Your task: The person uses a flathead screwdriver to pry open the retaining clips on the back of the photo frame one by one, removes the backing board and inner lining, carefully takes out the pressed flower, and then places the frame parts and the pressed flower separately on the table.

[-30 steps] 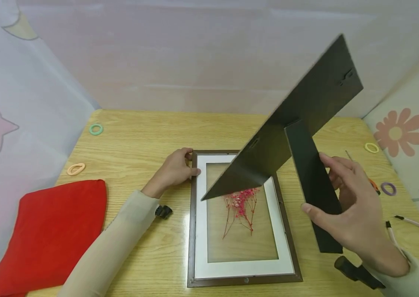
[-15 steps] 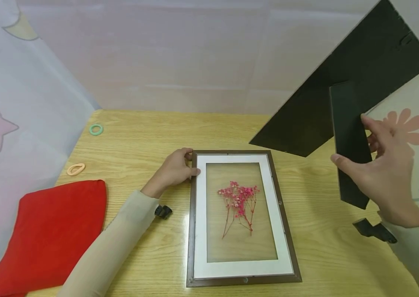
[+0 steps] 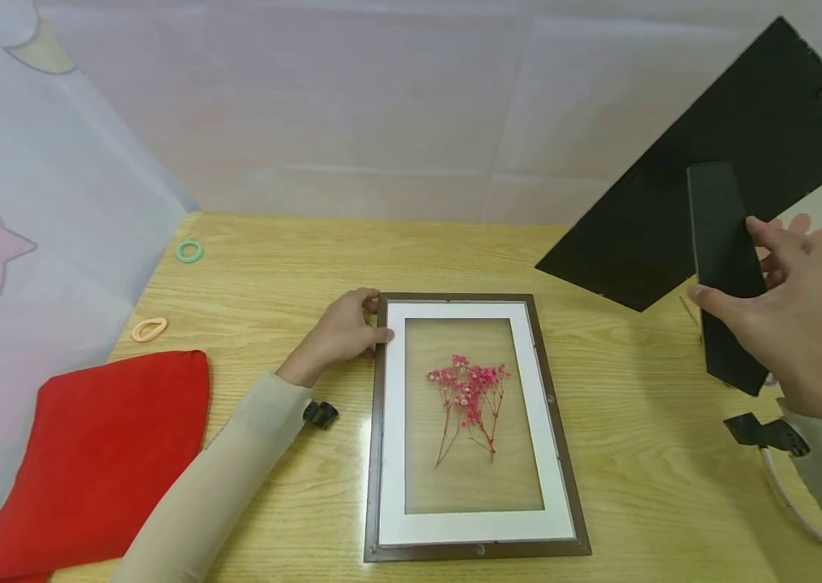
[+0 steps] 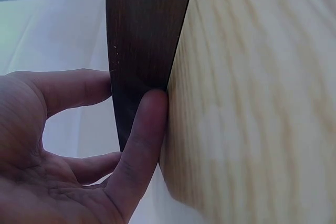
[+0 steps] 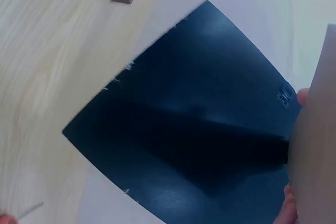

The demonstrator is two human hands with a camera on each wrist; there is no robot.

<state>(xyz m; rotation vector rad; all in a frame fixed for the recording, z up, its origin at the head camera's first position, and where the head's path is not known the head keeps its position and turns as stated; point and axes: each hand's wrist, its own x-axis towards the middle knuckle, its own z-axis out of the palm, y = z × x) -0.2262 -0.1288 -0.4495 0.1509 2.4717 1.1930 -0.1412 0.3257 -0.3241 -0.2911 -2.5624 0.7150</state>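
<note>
Saw the wooden table beyond the far, left and right rims of the picture frame, flat on top. Found the black backing panel tilted in the air past the frame's far-right corner, well apart. Noted the red cloth at left, across open wood from the frame. Made out the right hand, raised, pinching the panel's stand between thumb and fingers; then the left hand, low, pinching the frame's left rim near the far corner.

Both sleeves are pale, with black wrist mounts.
</note>
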